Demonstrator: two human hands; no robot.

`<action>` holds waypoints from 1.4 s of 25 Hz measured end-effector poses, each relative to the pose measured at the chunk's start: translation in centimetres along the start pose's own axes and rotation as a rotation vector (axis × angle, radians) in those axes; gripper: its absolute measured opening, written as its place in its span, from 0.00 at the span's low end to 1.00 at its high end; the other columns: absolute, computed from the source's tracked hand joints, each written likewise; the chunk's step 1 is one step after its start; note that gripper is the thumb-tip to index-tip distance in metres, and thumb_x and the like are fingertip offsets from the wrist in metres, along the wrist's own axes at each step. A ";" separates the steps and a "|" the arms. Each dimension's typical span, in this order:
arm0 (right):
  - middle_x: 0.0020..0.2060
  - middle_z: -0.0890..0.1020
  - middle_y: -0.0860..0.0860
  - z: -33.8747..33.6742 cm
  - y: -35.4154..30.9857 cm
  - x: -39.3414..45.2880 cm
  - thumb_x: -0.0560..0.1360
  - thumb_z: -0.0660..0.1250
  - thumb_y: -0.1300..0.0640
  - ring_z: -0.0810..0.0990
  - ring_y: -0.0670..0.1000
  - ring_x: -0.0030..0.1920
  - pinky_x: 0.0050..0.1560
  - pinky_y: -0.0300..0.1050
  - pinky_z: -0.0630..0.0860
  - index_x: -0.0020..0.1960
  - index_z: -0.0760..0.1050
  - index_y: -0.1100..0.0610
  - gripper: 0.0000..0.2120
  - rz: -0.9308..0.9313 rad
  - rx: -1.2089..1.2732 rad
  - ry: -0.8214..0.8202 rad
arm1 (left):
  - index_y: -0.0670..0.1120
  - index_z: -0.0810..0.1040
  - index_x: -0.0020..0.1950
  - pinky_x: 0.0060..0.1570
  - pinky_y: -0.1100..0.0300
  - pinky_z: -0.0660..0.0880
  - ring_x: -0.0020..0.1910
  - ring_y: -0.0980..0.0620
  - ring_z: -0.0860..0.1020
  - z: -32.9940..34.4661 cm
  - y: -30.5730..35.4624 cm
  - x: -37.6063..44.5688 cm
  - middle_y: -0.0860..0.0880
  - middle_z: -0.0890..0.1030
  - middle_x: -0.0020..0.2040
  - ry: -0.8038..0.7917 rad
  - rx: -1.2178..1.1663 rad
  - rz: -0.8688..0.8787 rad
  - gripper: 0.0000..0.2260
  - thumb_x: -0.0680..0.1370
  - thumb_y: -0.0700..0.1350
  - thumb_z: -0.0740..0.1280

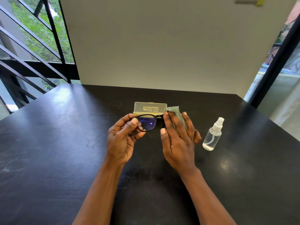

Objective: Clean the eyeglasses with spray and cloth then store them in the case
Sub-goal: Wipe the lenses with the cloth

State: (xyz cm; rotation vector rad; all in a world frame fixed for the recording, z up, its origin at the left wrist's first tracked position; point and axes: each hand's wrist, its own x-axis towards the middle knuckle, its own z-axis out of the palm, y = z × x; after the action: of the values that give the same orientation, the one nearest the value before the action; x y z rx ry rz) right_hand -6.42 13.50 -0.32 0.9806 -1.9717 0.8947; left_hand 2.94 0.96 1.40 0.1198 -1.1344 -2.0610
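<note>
Black-framed eyeglasses (146, 122) are held above the dark table (65, 143). My left hand (123, 137) pinches the frame at its left end, with the left lens showing. My right hand (177, 140) holds a grey-green cloth (174, 110) folded around the right lens, which is hidden by the cloth and fingers. A translucent beige glasses case (150, 108) lies just behind the eyeglasses with printed text on its lid; whether it stands open I cannot tell. A clear spray bottle (212, 135) with a white nozzle stands upright to the right of my right hand.
A white wall stands behind the table's far edge. Black railings and a window are at the left, a dark post and glass at the right. Faint smudges mark the tabletop at the left.
</note>
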 end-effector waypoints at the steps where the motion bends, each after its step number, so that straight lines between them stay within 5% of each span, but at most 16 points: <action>1: 0.66 0.74 0.50 -0.1 -0.1 -0.1 0.77 0.54 0.49 0.60 0.52 0.70 0.61 0.54 0.63 0.67 0.71 0.53 0.21 -0.029 -0.011 -0.009 | 0.46 0.83 0.43 0.31 0.63 0.80 0.32 0.53 0.81 0.0 0.0 0.0 0.46 0.82 0.33 0.003 -0.004 0.002 0.08 0.70 0.39 0.65; 9: 0.57 0.81 0.50 -0.6 0.6 -0.6 0.76 0.58 0.51 0.67 0.52 0.65 0.56 0.57 0.66 0.58 0.79 0.56 0.17 0.006 -0.003 0.119 | 0.46 0.83 0.42 0.31 0.63 0.80 0.32 0.53 0.81 -0.2 0.2 0.1 0.47 0.82 0.33 0.040 -0.024 0.000 0.08 0.69 0.39 0.65; 18: 0.65 0.75 0.52 0.2 -0.4 0.2 0.76 0.55 0.49 0.61 0.54 0.68 0.63 0.53 0.63 0.66 0.71 0.55 0.22 0.012 0.039 0.004 | 0.45 0.82 0.44 0.31 0.62 0.80 0.32 0.53 0.81 -0.3 0.1 0.1 0.46 0.83 0.34 0.017 -0.010 -0.003 0.08 0.70 0.39 0.65; 26: 0.59 0.79 0.48 -0.7 -0.2 -0.6 0.75 0.57 0.47 0.65 0.52 0.66 0.49 0.62 0.73 0.61 0.77 0.53 0.19 -0.065 -0.050 0.039 | 0.43 0.79 0.47 0.31 0.64 0.80 0.31 0.54 0.81 -0.4 0.6 0.2 0.47 0.82 0.33 0.055 -0.027 0.029 0.08 0.70 0.40 0.64; 35: 0.65 0.74 0.53 -0.4 0.1 0.0 0.76 0.53 0.46 0.65 0.58 0.68 0.62 0.62 0.67 0.67 0.71 0.55 0.24 0.139 0.113 -0.039 | 0.43 0.79 0.46 0.30 0.62 0.80 0.31 0.54 0.81 -0.3 0.5 0.1 0.47 0.82 0.33 0.038 -0.022 0.016 0.08 0.69 0.39 0.64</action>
State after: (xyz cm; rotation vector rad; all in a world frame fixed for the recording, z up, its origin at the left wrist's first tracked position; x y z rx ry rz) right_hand -6.37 13.84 -0.14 0.9389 -2.0610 1.0819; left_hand 3.28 0.53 1.59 0.1378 -1.0861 -2.0488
